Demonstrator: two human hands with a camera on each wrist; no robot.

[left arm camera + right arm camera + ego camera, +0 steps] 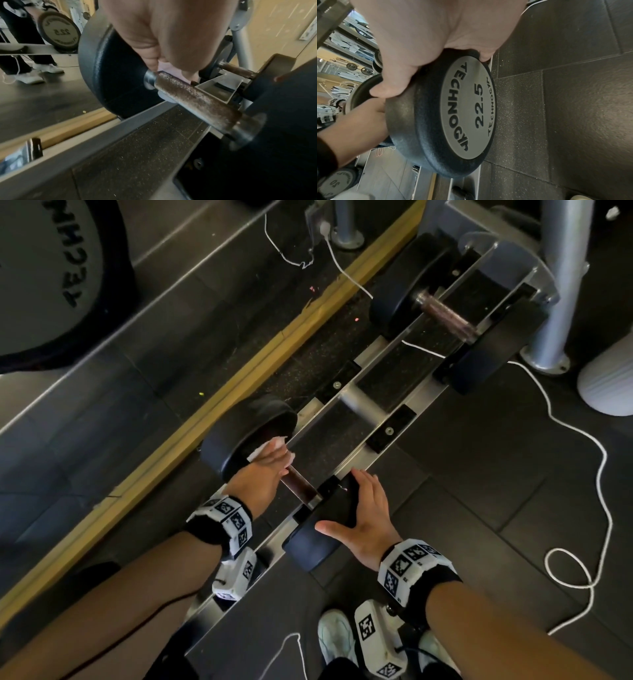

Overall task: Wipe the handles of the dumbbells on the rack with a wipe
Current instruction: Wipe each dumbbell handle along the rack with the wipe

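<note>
Dumbbell handle [299,486], a knurled brownish metal bar, lies across the steel rack [346,402] at lower centre of the head view. At its left end, against the round rubber-coated head, the left hand [262,474] pinches a crumpled white wipe [265,448] onto the bar. Right of it, the right hand [364,517] rests spread over the near 22.5 head [465,108]. Empty rack bays stretch toward a second dumbbell [445,313] at upper right.

White wipe [270,447] wraps racked dumbbell's [274,470] (rusty) handle [197,98].
</note>
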